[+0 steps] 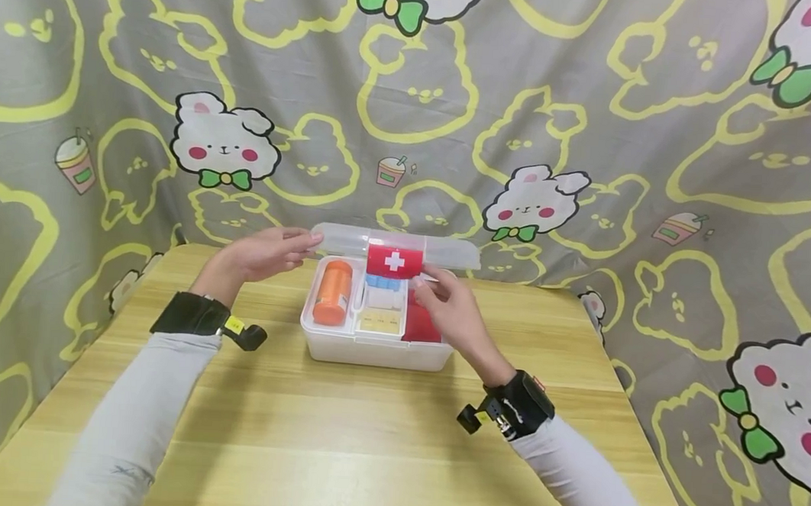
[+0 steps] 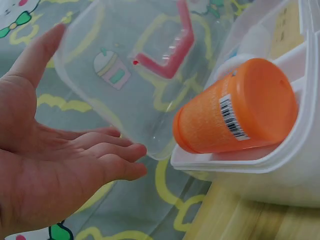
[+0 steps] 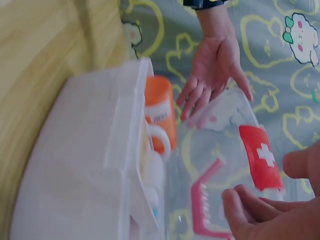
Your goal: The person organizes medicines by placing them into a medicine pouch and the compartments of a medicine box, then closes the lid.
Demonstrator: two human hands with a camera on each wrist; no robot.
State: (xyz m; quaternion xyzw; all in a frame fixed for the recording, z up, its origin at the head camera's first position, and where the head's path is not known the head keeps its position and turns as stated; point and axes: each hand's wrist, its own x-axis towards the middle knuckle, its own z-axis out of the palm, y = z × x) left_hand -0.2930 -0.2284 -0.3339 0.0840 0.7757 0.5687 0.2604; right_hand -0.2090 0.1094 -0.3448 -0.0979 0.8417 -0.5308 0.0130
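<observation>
A white first-aid box stands on the table, its clear lid tilted up at the back. A red tab with a white cross sits on the lid's front edge. My left hand is at the lid's left end, fingers extended, fingertips right at its edge in the left wrist view. At the tab's right end is my right hand, thumb and fingers spread apart on either side of the lid edge in the right wrist view. Inside lies an orange bottle with a barcode label.
Beside the bottle are a light tan packet, small blue items and a red item in the right compartment. A pink handle shows through the lid. Behind the wooden table hangs a cartoon-printed curtain.
</observation>
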